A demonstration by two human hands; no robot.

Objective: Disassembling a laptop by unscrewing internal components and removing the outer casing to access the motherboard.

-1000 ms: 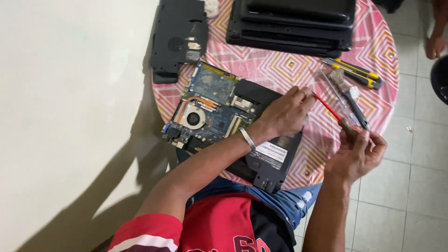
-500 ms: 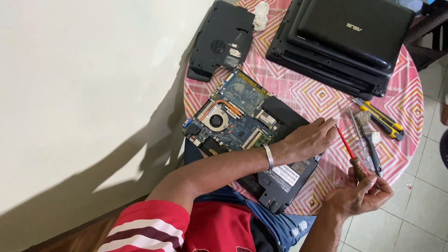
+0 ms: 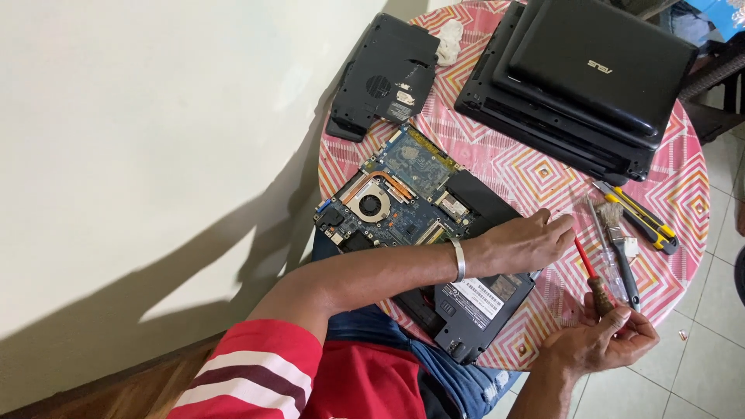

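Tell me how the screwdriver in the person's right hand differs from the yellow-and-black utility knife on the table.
The screwdriver is gripped by the right hand; the utility knife lies free on the tablecloth, untouched. The screwdriver has a thin red shaft and a brown handle; the utility knife is yellow and black with a flat, broader body. The screwdriver points up toward the left hand; the knife lies aslant farther right. Both are slim hand tools.

A home repair corner: patterned tablecloth [image 3: 543,178] on a round table, tiled floor [image 3: 698,365], stacked laptops [image 3: 582,85], bare motherboard [image 3: 396,194].
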